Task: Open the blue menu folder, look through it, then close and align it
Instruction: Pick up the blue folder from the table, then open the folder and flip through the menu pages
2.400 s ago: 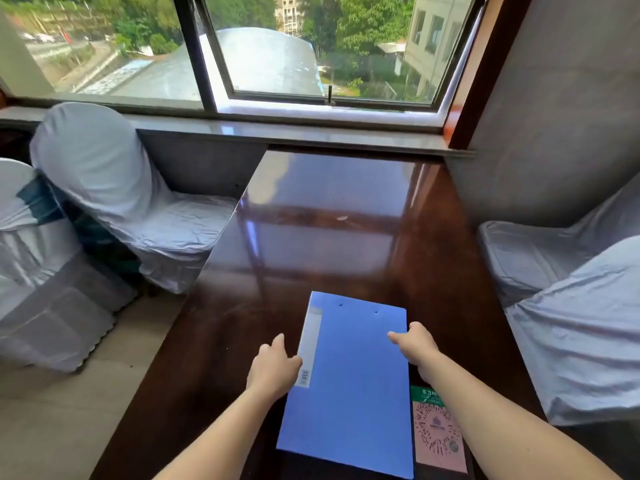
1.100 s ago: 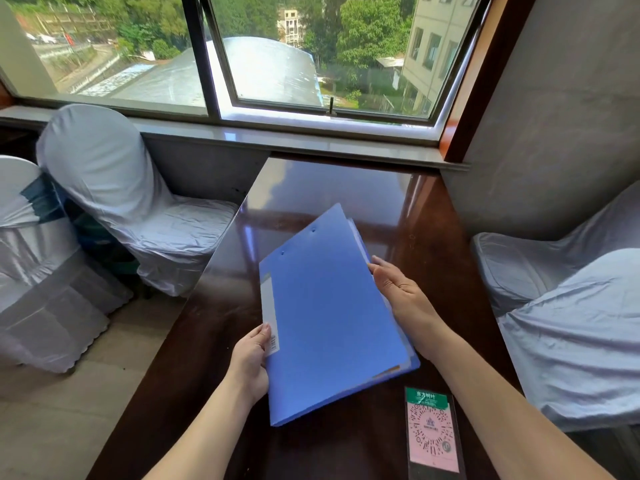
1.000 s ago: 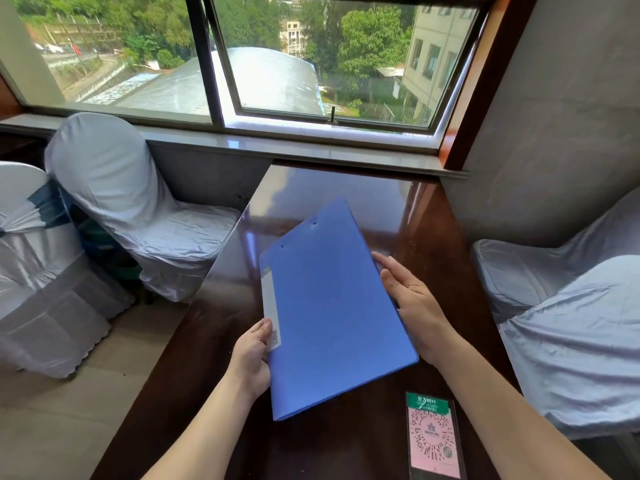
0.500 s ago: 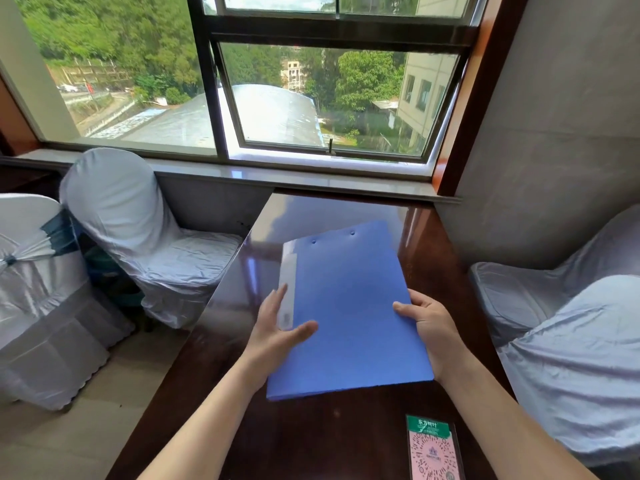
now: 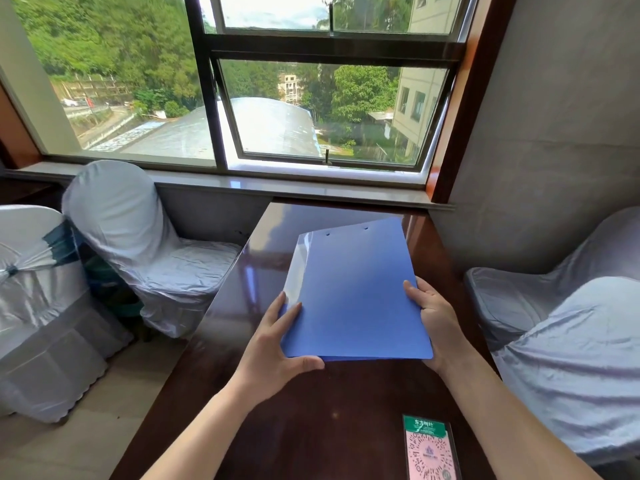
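The blue menu folder (image 5: 353, 292) is closed and held tilted above the dark wooden table (image 5: 311, 410), its spine on the left catching glare. My left hand (image 5: 277, 344) grips its lower left corner, thumb under the bottom edge and fingers up along the spine. Along the lower right edge, my right hand (image 5: 433, 320) holds it with the thumb on the cover. Two small holes show near the folder's far edge.
A pink and green QR code card (image 5: 429, 448) lies on the table near my right forearm. White-covered chairs stand at the left (image 5: 138, 244) and at the right (image 5: 571, 341). A window sill and a grey wall close off the table's far end.
The folder was lifted off the table and turned straighter in both hands. My left hand moved down to its lower left corner. The camera has tilted up toward the window.
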### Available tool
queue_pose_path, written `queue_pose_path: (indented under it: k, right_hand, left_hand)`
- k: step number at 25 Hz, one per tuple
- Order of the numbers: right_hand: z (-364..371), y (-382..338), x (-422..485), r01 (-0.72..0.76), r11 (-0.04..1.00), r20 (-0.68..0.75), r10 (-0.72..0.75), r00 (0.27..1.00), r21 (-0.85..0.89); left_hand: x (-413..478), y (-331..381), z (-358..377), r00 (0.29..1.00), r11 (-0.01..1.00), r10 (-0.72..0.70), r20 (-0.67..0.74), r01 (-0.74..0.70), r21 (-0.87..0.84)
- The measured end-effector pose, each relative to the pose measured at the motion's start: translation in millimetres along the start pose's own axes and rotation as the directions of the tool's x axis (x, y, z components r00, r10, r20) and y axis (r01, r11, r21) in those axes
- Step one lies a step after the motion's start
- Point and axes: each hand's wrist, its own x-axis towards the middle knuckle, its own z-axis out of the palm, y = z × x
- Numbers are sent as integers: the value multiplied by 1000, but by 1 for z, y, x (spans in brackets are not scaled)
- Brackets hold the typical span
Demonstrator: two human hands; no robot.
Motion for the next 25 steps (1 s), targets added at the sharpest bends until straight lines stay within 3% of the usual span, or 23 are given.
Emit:
queue_pose_path:
  k: [7, 9, 11, 13, 16, 19, 22, 25]
  right_hand:
    - [13, -4, -5, -106, 984, 119, 90, 989, 142]
    - [14, -2, -5, -115, 992, 132, 108, 985, 49]
    - [13, 2, -1, -68, 982, 15, 72, 997, -177]
    - [8, 7, 3, -50, 957, -61, 34, 998, -284]
    - [1, 8, 8, -17, 958, -70, -3, 998, -287]
    - [-11, 2, 13, 29, 965, -42, -41, 998, -260]
    - [-23, -10, 15, 80, 967, 36, -74, 997, -242]
    - [-27, -18, 17, 92, 958, 84, -71, 994, -273]
  left_hand:
    - [-3, 1, -4, 993, 998, 33, -114, -38, -46]
    - [-5, 5, -6, 987, 991, 13, -162, -35, -132]
    - [-5, 8, -8, 971, 962, -39, -235, -27, -272]
    - [-2, 7, -8, 936, 906, -180, -303, 39, -421]
    - [3, 5, -13, 924, 716, -312, -222, 75, -694]
    - [0, -5, -23, 943, 429, -326, -62, 89, -899]
    - [-8, -9, -27, 935, 256, -331, 129, 221, -941]
    - [-13, -8, -25, 916, 162, -265, 301, 351, -922]
